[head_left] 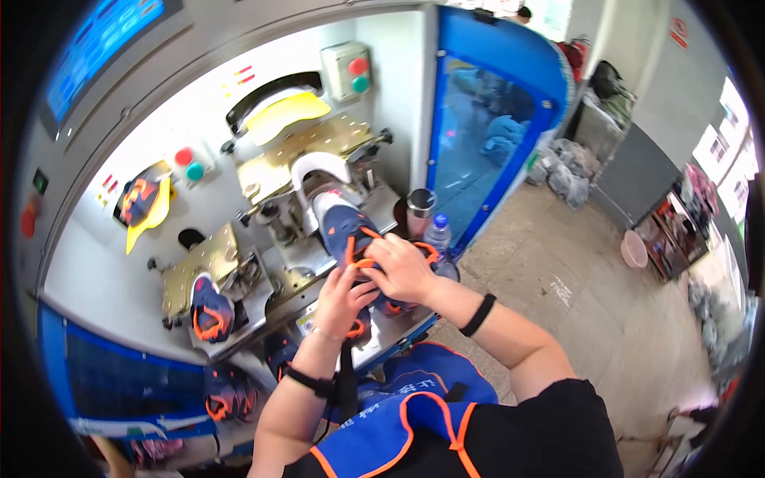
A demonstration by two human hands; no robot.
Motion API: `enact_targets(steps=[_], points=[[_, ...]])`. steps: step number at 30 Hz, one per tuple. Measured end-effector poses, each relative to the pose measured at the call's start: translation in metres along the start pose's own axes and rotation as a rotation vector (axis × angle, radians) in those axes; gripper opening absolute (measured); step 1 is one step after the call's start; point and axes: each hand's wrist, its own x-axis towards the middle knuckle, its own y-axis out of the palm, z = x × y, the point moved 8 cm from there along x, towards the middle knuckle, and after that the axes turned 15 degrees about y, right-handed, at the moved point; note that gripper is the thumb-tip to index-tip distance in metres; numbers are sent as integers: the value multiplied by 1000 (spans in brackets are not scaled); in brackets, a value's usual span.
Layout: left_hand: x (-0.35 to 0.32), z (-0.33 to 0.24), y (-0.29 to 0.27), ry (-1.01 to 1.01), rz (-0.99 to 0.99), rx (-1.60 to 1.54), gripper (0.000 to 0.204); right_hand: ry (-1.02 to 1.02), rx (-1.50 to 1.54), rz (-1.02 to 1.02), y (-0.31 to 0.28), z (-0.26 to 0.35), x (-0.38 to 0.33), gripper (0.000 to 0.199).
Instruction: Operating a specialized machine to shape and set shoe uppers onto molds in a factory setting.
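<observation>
A navy shoe upper with orange trim (348, 229) sits on the right metal form of a white pressing machine (119, 263). My right hand (402, 267) grips its near end from the right. My left hand (343, 301) holds the same upper from below, fingers curled on the orange edge. A black strap hangs down under my left wrist. A second navy and orange upper (209, 311) rests on the left form, apart from both hands.
Brass-coloured plates (307, 147) stand above each form. Red and green buttons (358, 73) are on the machine's wall. A steel cup (420, 209) and a water bottle (437, 236) stand right of the shoe. More uppers (227, 396) lie low at left. Concrete floor (590, 295) spreads right.
</observation>
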Motion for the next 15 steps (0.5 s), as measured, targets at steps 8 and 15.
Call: enact_targets(steps=[8, 15], points=[[36, 5, -20, 141, -157, 55, 23, -10, -78, -77, -2, -9, 22, 38], [55, 0, -28, 154, -197, 12, 33, -12, -70, 21, 38, -12, 65, 42]])
